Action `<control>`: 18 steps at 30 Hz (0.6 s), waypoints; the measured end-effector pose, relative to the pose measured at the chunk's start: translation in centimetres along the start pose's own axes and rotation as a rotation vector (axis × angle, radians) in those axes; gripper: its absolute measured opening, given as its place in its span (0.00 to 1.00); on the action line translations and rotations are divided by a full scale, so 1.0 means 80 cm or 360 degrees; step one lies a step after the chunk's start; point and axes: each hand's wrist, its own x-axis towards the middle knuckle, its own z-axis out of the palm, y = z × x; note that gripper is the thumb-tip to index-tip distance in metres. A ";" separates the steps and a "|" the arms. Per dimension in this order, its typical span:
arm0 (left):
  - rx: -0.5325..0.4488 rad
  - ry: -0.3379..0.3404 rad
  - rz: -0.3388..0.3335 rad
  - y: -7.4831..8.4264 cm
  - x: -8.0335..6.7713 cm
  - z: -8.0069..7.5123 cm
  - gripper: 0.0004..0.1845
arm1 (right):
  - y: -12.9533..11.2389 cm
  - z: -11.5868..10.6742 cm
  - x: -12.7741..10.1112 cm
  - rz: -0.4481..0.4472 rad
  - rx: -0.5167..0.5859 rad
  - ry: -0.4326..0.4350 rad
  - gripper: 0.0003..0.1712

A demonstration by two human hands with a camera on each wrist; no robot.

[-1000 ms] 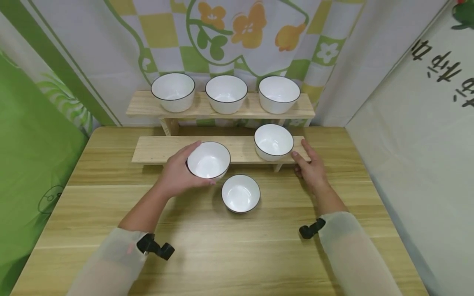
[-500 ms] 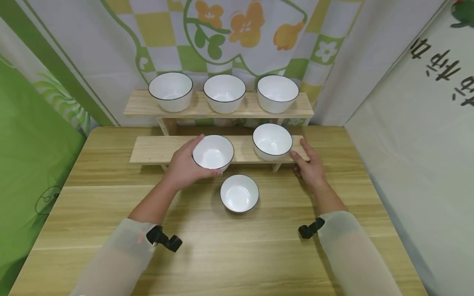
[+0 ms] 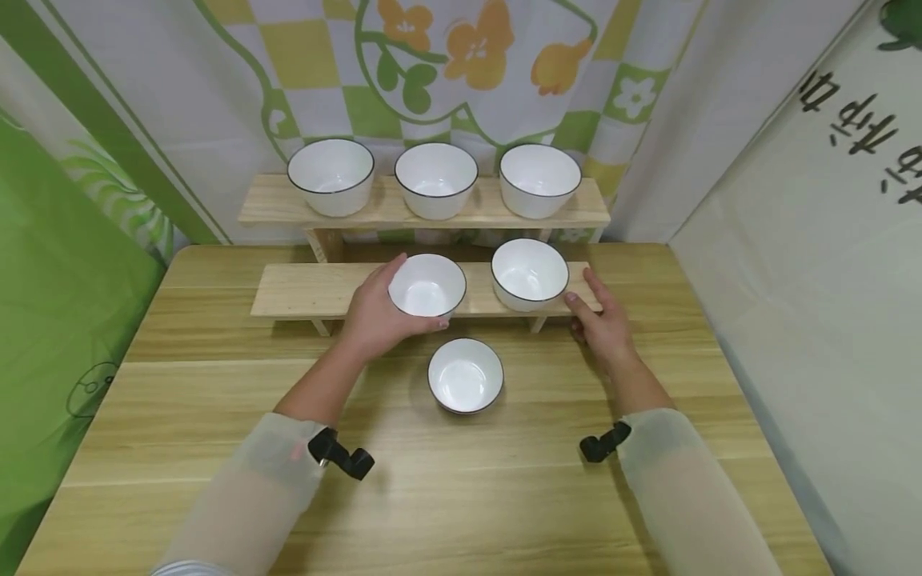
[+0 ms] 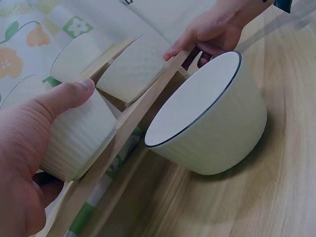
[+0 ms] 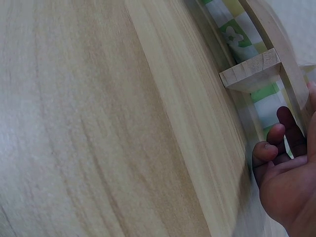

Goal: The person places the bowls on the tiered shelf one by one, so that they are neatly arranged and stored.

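Note:
My left hand grips a white bowl with a dark rim, thumb on its near side and fingers round its left side. In the left wrist view this ribbed bowl is right at the lower shelf board. My right hand holds the right end of the lower wooden shelf, and the right wrist view shows fingers curled beneath the board. Another white bowl sits on that shelf beside my right thumb. On the table in front, a third bowl stands upright.
Three matching bowls stand in a row on the upper shelf, among them a middle bowl. The two-tier rack rests on a wood-grain table. A patterned cloth hangs behind, with a green cloth at the left.
My left hand has carried its bowl forward and to the right, from in front of the lower shelf to over it, closer to the bowl there. The right hand stays at the shelf's end.

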 end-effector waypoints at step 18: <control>-0.0028 0.0020 -0.0049 0.009 0.027 0.021 0.66 | 0.002 -0.002 0.001 -0.0019 -0.0050 0.0002 0.41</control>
